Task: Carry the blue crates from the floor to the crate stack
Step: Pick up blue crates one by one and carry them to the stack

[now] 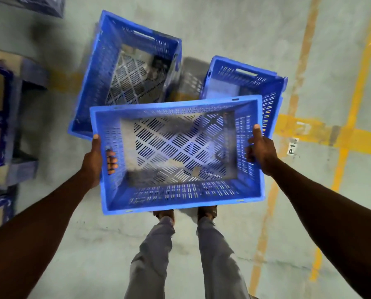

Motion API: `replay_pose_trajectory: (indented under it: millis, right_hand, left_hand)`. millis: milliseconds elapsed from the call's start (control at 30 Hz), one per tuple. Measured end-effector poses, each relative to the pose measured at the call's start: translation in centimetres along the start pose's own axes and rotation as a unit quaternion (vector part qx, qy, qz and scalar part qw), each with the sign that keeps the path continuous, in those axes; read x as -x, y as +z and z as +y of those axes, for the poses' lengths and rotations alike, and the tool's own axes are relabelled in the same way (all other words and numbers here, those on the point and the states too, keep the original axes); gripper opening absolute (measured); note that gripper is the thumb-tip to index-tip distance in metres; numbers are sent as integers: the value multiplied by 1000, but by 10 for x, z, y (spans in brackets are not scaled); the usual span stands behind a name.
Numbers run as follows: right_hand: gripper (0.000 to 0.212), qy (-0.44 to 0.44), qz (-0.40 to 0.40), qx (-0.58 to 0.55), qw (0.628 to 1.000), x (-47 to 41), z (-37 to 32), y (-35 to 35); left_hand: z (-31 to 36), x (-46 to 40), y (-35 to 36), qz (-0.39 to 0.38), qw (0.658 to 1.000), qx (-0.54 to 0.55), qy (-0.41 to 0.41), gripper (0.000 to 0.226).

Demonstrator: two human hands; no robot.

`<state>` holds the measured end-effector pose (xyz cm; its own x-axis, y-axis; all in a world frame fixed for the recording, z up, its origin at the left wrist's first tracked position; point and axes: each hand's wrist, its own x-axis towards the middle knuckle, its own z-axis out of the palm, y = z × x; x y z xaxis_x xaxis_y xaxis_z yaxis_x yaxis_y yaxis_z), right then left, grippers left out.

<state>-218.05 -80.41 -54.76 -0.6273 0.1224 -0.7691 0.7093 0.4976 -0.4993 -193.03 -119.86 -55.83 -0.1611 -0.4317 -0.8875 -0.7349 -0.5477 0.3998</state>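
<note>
Blue crate [180, 199] is up off the floor, held level in front of me, open side up, nothing inside, slotted base showing the ground through it. My left hand [94, 160] grips its left short wall: thumb lies along the outside up to the rim, fingertips [111, 160] poke through the handle slot and curl inside. My right hand [261, 151] grips the right short wall, thumb up over the rim, the other fingers wrapped on the outer face, mostly hidden by the wall. Both arms reach forward, crate above my feet [207, 211] and grey trousers [216, 251].

Two more blue crates sit on the concrete floor [223, 24] beyond it: a larger-looking one [98, 67] at left, tilted in the view, dusty base, and a second crate [275, 87] at right, partly covered by the held crate's far corner. They stand near each other with a gap between. Yellow painted lines [305, 50] run across the floor at right, a small label reading P1 [292, 147] beside them. Dark blue crates or racking [9, 117] at the left edge, blurred, cannot tell which
</note>
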Motion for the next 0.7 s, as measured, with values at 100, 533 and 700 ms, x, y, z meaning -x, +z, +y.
replay_pose_trajectory:
  millis: [100,533,700]
  right_hand:
    - [60,-1,-8,0,1000,14,-15,-3]
    - [66,-145,-59,-30,987,247,-141,-100]
    - [59,-191,-103,-38,975,318,-170,-117]
  left_hand:
    - [7,13,-2,24,1000,-6,6,82]
    - [65,261,-117,-56,984,146,89,61]
    - [49,358,-144,5,968,208,142,62]
